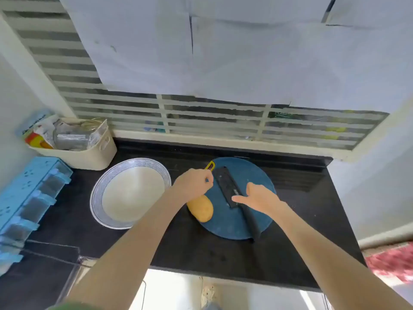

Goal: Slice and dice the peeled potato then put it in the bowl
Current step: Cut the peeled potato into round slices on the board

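A yellowish potato [201, 209] lies on the left edge of a round blue cutting board [230, 222]. My left hand [193, 184] hovers just above the potato, its fingers curled round a yellow-handled peeler [210, 165] whose end sticks out past the knuckles. A black knife [226, 185] lies diagonally on the board, its handle [252, 227] pointing toward me. My right hand [259, 198] is over the knife where blade meets handle, fingers loose and thumb stretched left, holding nothing. A wide white bowl [98, 198] with a grey patterned rim stands left of the board.
A cream basket [93, 158] of packets and a jar stands at the back left. A blue rack of compartments [29, 193] runs along the left side. The black counter [201, 251] ends at a front edge near me, and a barred window closes the back.
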A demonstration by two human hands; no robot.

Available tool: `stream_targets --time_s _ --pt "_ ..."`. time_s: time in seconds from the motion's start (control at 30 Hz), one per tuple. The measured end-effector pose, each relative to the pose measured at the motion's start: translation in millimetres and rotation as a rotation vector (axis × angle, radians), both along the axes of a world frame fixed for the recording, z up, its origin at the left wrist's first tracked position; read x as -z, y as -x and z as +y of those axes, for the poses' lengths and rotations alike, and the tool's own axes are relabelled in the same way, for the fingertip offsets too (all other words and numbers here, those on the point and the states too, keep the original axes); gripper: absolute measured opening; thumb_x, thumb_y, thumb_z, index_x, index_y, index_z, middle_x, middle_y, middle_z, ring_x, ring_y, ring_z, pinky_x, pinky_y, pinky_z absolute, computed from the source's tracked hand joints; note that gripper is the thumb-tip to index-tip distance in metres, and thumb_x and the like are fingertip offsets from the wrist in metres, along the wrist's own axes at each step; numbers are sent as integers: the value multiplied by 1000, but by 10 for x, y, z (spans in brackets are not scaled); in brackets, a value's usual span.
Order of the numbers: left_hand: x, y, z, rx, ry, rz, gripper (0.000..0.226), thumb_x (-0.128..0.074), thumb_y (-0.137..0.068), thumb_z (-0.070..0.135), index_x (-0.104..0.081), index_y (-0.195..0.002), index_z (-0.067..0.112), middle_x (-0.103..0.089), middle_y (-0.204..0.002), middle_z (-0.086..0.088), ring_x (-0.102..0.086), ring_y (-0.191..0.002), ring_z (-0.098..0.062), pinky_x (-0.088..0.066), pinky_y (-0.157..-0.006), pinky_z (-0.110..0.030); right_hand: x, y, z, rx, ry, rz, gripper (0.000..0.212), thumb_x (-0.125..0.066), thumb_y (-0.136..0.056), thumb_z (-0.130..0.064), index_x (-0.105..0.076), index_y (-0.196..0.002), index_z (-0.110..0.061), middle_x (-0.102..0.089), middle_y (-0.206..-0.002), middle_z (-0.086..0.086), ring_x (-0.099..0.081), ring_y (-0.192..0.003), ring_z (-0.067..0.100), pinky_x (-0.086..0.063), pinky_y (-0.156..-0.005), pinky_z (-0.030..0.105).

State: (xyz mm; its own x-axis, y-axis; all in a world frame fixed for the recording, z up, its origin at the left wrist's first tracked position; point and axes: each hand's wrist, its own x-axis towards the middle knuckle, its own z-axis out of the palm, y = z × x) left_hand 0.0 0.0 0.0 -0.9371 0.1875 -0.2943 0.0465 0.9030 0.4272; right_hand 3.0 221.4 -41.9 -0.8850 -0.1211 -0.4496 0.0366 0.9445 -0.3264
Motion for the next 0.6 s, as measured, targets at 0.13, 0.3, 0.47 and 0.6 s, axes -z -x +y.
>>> stream_targets --time_s 0.13,0.3,0.47,0.6 --pt "340 255 -33 72 6 -145 33 -51 -95 26 -55 -128 26 -61 -115 -5 -59 -101 -23 -50 -89 -39 514 -30 -8 40 -81 -174 52 -65 -81 -55 -36 -97 -15 -50 -95 2 -56 -94 24 -46 -75 37" --pt "619 491 70 113 -37 -147 35 -48 -98 25 -52 -132 21 -58 -120 -7 -58 -106 -23 -48 -91 -39 714 35 37 73 -105 -166 33 -59 -90 -31 -33 -95 -11 -52 -97 6 -56 -92 28 -39 -71 32" --pt "745 665 268 135 -30 -156 35 -46 -99 27 -50 -134 23 -51 -126 -8 -54 -111 -24 -47 -92 -39 736 162 258 276 34 -80 26 -54 -90 -22 -32 -93 -9 -47 -75 3 -48 -65 22 -36 -55 32" --pt "768 757 527 132 -35 -72 41 -48 -98 27 -43 -139 24 -46 -131 -8 -50 -114 -26 -46 -92 -40 696 271 472 325 24 -23 23 -55 -90 -32 -38 -94 -17 -54 -76 -3 -56 -68 20 -40 -58 31"
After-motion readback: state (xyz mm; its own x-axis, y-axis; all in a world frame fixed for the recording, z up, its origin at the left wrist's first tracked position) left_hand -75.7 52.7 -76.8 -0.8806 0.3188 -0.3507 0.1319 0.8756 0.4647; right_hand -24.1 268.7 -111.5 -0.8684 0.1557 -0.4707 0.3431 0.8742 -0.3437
